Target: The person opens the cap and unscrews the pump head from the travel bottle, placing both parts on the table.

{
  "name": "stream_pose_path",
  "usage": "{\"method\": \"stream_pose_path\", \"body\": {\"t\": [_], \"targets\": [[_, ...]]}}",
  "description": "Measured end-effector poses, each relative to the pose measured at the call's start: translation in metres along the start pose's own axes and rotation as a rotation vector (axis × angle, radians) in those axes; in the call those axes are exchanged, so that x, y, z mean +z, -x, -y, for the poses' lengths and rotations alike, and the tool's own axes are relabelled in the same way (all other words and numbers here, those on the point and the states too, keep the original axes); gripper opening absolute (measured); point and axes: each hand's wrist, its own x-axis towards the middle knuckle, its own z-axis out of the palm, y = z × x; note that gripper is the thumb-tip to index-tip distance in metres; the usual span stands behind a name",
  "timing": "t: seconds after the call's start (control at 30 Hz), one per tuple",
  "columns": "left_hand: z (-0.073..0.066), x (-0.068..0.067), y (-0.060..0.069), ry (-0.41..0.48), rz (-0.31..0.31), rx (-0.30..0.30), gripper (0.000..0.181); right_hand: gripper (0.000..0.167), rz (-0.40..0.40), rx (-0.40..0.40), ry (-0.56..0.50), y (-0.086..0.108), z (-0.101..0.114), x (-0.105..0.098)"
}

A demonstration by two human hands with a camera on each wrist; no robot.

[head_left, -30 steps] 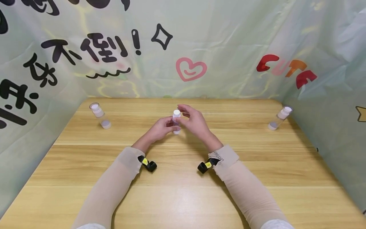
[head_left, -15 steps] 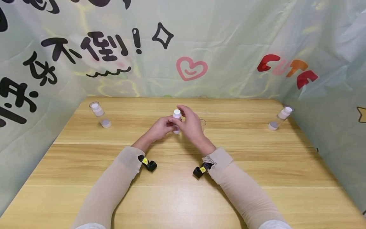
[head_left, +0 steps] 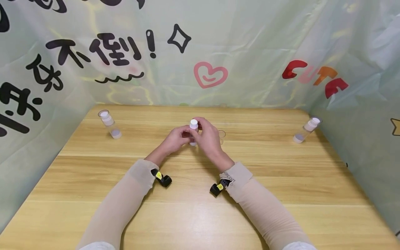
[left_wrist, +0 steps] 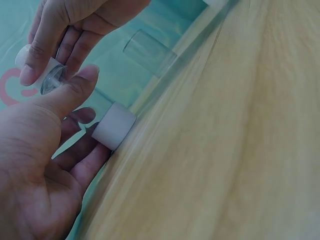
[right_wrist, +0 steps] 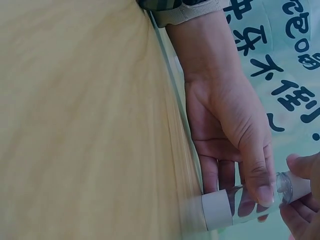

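Observation:
A small clear bottle with a white top (head_left: 193,124) and a white base (left_wrist: 114,126) stands upright at mid-table. The left hand (head_left: 175,140) holds its clear body, thumb on one side and fingers on the other, low near the base (right_wrist: 217,210). From the other side, the right hand (head_left: 210,139) pinches the white upper part between thumb and fingers, as the right wrist view shows at its right edge (right_wrist: 306,192). A clear cap (left_wrist: 150,53) stands on the table beyond the hands, faintly visible right of the right hand in the head view.
Similar bottles with clear caps stand at the table's back left (head_left: 111,125) and back right (head_left: 306,130). A printed cloth (head_left: 250,52) rises behind and beside the wooden table (head_left: 193,215). Each wrist carries a small black camera.
The right hand has moved slightly left and closed its fingers round the bottle's upper part. The clear cap behind it has come into view. The left hand keeps its hold.

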Motion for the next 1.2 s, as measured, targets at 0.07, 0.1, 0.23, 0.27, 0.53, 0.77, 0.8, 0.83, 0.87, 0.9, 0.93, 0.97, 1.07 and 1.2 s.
{"method": "stream_pose_path", "body": {"t": [0.07, 0.1, 0.23, 0.27, 0.53, 0.77, 0.8, 0.83, 0.87, 0.9, 0.93, 0.97, 1.07, 1.2], "targets": [[0.0, 0.0, 0.0, 0.015, -0.007, 0.008, 0.035, 0.038, 0.002, 0.0, 0.001, 0.0, 0.0, 0.0], [0.0, 0.0, -0.001, 0.023, -0.009, 0.013, 0.036, 0.038, 0.004, 0.001, 0.001, 0.0, 0.0, -0.001], [0.001, -0.001, -0.001, 0.028, -0.015, 0.019, 0.038, 0.037, 0.015, 0.009, 0.008, -0.001, 0.001, -0.002], [0.002, -0.001, 0.0, 0.023, -0.014, 0.02, 0.038, 0.037, 0.02, 0.011, 0.008, -0.001, 0.001, -0.003], [0.001, -0.002, 0.001, 0.002, -0.004, 0.021, 0.037, 0.038, 0.09, 0.051, -0.057, -0.004, -0.001, -0.006], [0.0, -0.003, 0.0, -0.022, 0.006, 0.009, 0.033, 0.037, 0.159, 0.066, -0.16, -0.009, -0.006, -0.011], [0.0, -0.003, 0.0, -0.017, 0.009, 0.007, 0.033, 0.037, 0.168, 0.066, -0.17, -0.009, -0.007, -0.012], [0.0, -0.003, 0.0, -0.012, 0.012, 0.005, 0.033, 0.037, 0.176, 0.064, -0.183, -0.01, -0.008, -0.012], [0.0, -0.003, 0.0, -0.009, 0.014, 0.003, 0.033, 0.037, 0.188, 0.062, -0.201, -0.011, -0.01, -0.013], [0.0, -0.003, 0.0, -0.002, 0.018, 0.002, 0.033, 0.036, 0.199, 0.063, -0.213, -0.011, -0.011, -0.013], [0.0, -0.002, 0.0, 0.002, 0.02, 0.001, 0.033, 0.036, 0.213, 0.062, -0.23, -0.012, -0.013, -0.013], [0.001, -0.002, 0.0, 0.006, 0.022, 0.002, 0.034, 0.036, 0.226, 0.061, -0.243, -0.012, -0.014, -0.014], [0.001, -0.002, 0.0, 0.007, 0.025, 0.003, 0.036, 0.035, 0.266, 0.056, -0.276, -0.015, -0.018, -0.015], [0.0, -0.003, 0.0, 0.015, 0.032, 0.006, 0.039, 0.035, 0.301, 0.051, -0.294, -0.017, -0.02, -0.019]]}}
